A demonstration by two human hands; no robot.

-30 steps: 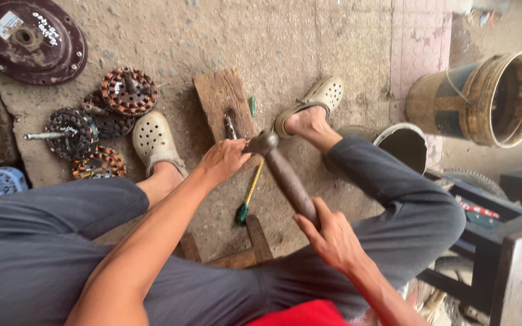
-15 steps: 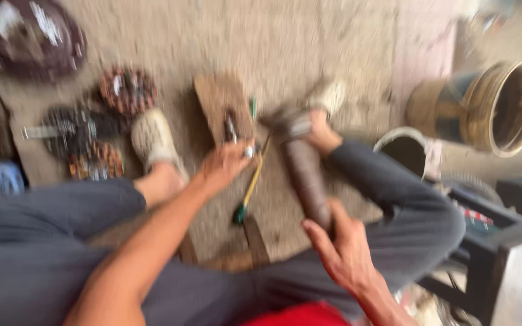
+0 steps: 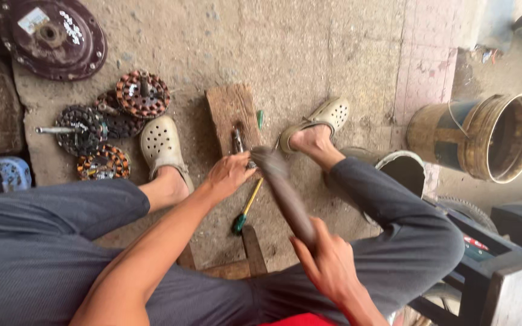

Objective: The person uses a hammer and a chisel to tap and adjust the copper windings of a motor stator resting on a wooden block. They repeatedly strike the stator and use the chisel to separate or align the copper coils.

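From the head camera we look down past grey trouser legs to a rough, stained concrete floor. Our left hand (image 3: pixel 229 175) reaches down to a worn wooden block (image 3: pixel 231 111) lying flat between the feet. Its fingers are curled together around the lower end of a small dark metal part (image 3: pixel 237 140) that rests on the block, though we cannot make out the part's exact shape.

Our right hand (image 3: pixel 328 262) is wrapped tight around the lower end of a hammer (image 3: pixel 285 193), fingers clamped on its thick, dull brown handle. The hammer is blurred. Its head is at the top, just beside the left hand's fingertips and over the near edge of the block.

A screwdriver (image 3: pixel 248 208) with a yellow shaft and green handle lies on the floor below the block, between the two arms. A small green piece (image 3: pixel 260 118) lies against the block's right edge.

Each foot wears a pale, perforated rubber clog: the left clog (image 3: pixel 159 145) and the right clog (image 3: pixel 327 118) flank the block.

To the left lie round wound motor stators (image 3: pixel 143 93), copper-coloured and dark, and above them a rusty maroon disc-shaped cover (image 3: pixel 49 36). At right a battered yellow-brown bucket (image 3: pixel 484 136) lies on its side, its mouth open to the right.
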